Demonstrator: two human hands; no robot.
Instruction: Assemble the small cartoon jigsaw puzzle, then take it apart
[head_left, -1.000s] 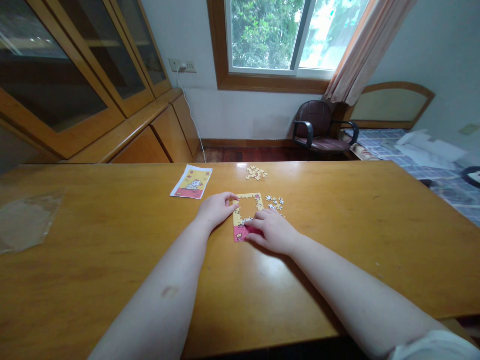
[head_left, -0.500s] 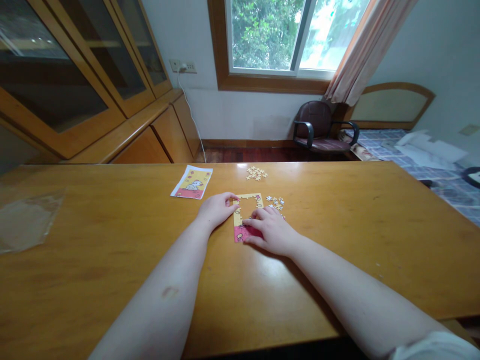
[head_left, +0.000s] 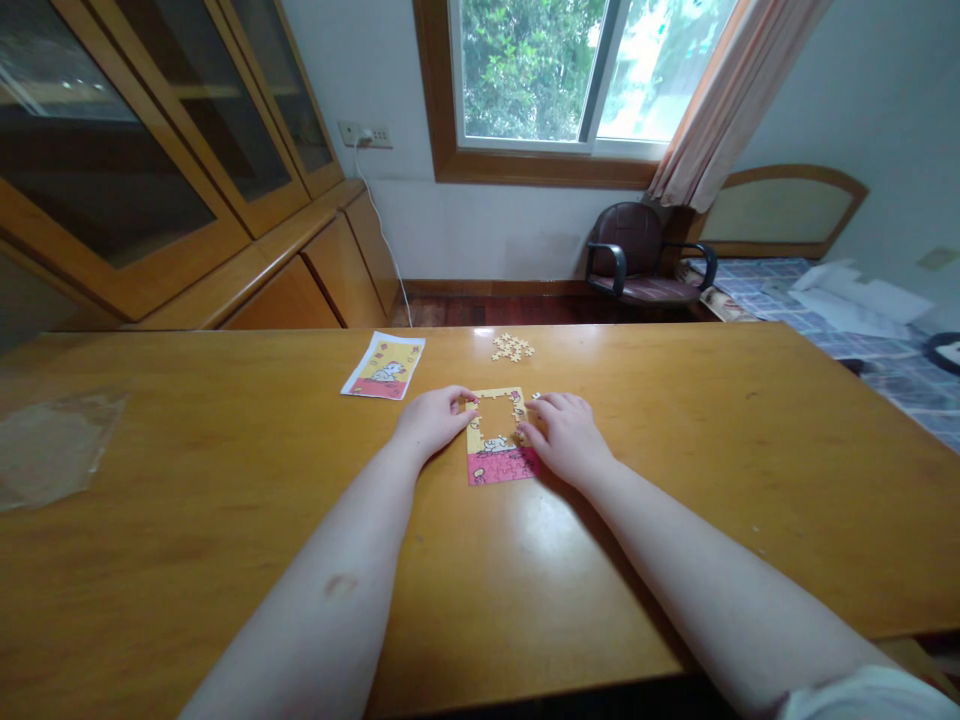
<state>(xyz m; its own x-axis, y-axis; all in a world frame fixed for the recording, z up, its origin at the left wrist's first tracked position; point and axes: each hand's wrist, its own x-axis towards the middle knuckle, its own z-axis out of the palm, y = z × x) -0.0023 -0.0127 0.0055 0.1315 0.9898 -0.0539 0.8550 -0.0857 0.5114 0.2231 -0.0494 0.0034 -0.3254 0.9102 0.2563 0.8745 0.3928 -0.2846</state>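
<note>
Head view: puzzle (head_left: 501, 468) laid flat on table (head_left: 262, 450), between both hands; middle unfilled, pink bottom rows joined.
Left hand (head_left: 436, 420): set at puzzle's left edge, near its upper corner; narrow gap left between thumb and forefinger, fingertips touching the edge.
Right hand (head_left: 571, 438): placed at puzzle's right edge; thumb and forefinger parted, whether a piece is pinched can't be told.
White piece (head_left: 535, 396): partly hidden by right fingers, just right of puzzle.
Yellow pieces (head_left: 512, 348): heaped beyond puzzle.
Picture card (head_left: 387, 367): laid beyond puzzle, to its left.
Plastic bag (head_left: 60, 450): left well left of puzzle.
</note>
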